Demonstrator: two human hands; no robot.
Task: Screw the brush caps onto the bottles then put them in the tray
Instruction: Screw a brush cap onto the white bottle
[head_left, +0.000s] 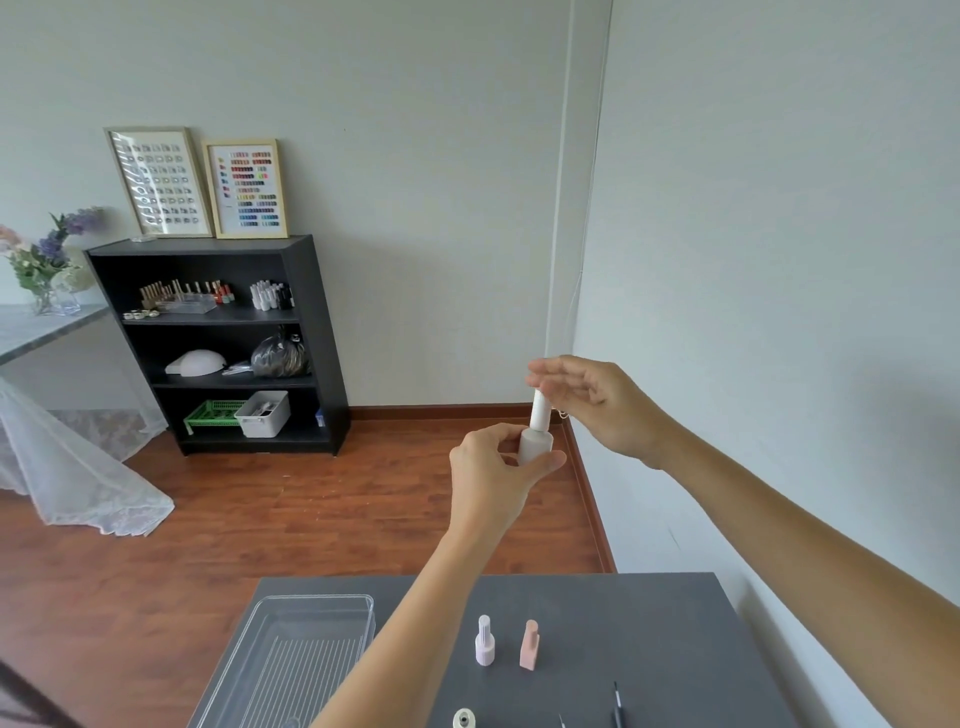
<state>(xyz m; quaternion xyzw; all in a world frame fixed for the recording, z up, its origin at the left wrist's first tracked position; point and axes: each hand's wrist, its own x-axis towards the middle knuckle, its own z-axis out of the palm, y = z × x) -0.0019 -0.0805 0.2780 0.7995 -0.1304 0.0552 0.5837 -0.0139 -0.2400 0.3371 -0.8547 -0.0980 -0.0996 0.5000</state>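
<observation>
Two hands up in the air right now, so I'm mid-way through the screwing step on the white bottle (535, 446). My left hand (493, 473) is wrapped around the bottle body, and my right hand (597, 402) has its fingertips pinching the top of the white brush cap (540, 410), which sits upright on the neck. Looks like it needs a few more twists until snug, then it goes down into the clear tray (291, 660), near left on the table (649, 649). Two more capped bottles, a lilac bottle (484, 640) and a pink bottle (530, 644), stand on the table below my arms, well apart from my hands and not in the tray yet.
</observation>
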